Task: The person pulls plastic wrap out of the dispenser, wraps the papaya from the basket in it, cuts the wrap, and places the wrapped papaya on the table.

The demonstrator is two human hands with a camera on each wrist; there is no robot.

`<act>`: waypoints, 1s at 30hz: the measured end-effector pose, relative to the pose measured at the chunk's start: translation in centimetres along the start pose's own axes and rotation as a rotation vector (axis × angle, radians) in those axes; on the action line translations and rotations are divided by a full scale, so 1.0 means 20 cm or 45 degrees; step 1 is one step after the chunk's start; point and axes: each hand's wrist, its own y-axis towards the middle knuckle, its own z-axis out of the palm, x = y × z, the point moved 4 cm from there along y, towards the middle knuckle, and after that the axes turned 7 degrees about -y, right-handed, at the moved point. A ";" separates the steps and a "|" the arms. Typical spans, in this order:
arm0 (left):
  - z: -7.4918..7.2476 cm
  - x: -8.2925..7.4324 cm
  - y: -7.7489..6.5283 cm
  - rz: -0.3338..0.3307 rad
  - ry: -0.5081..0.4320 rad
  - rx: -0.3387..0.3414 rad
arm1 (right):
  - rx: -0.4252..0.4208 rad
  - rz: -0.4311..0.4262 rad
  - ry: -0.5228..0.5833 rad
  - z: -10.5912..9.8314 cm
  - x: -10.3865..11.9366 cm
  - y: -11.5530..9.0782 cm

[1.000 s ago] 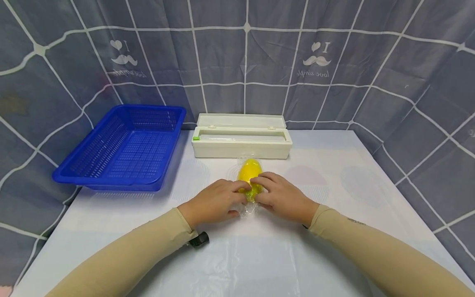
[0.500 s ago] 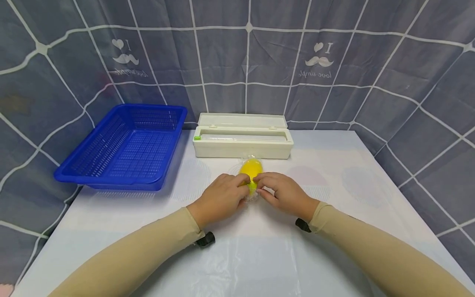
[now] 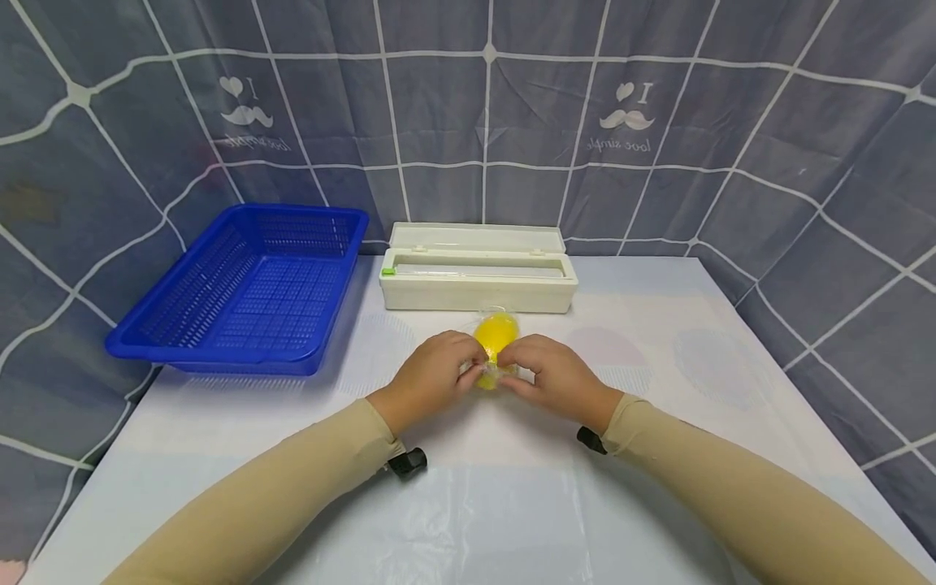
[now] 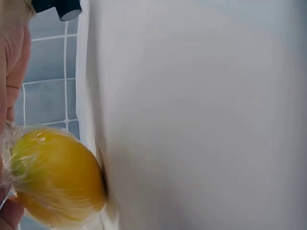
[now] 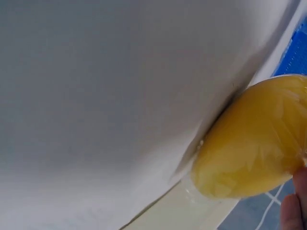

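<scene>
A smooth yellow fruit (image 3: 496, 329), mango-like in shape, lies on the white table with clear plastic wrap (image 3: 491, 370) around it. In the left wrist view the fruit (image 4: 62, 175) is greenish at one end, where the wrap (image 4: 8, 155) bunches up. My left hand (image 3: 433, 372) pinches the wrap at the near end of the fruit. Opposite it, my right hand (image 3: 561, 374) pinches the film between thumb and fingers. The right wrist view shows the long yellow side of the fruit (image 5: 254, 139) under tight film, with fingertips (image 5: 300, 184) at its edge.
Behind the fruit stands a white cling film dispenser (image 3: 478, 296), its lid (image 3: 475, 237) raised, a roll inside and a green slider at its left end. A blue plastic basket (image 3: 212, 356) sits at the left. A grey checked curtain (image 3: 439, 106) surrounds the table.
Both hands have shifted their fingers on the wrap at the fruit's near end. The loose film there is now gathered up between them. The fruit stays nearly in place.
</scene>
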 end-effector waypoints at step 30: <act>0.02 0.12 0.09 -0.566 -0.410 -0.007 | -0.010 0.339 0.203 0.03 -0.03 0.07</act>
